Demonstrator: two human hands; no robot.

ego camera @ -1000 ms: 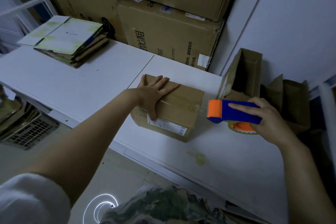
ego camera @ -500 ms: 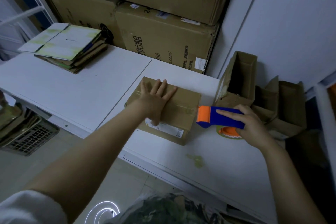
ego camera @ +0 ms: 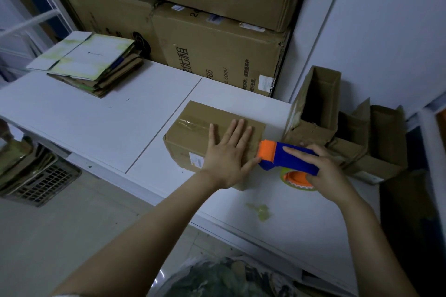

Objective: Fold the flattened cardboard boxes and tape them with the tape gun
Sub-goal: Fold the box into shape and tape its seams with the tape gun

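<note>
A small brown box sat closed on the white table, close to the front edge and just right of the seam between the two tabletop panels. A strip of clear tape ran along its top, and a white label showed on its near side. The left hand lay flat on the top of the box, palm down, fingers straight and spread, pressing the lid without grasping anything. The right hand was wrapped around the blue tape gun, its index finger stretched along the blue body and the other fingers curled under it. The gun's orange head met the right end of the box, just beside the left thumb, and the orange-cored tape roll hung below the right hand, above the table. A stack of flattened boxes lay well apart at the far left of the table. Two opened brown boxes stood at the right end, against the wall. Large cartons were piled behind the table. A greenish stain marked the tabletop near the front edge, and a dark crate sat on the floor at the left.
</note>
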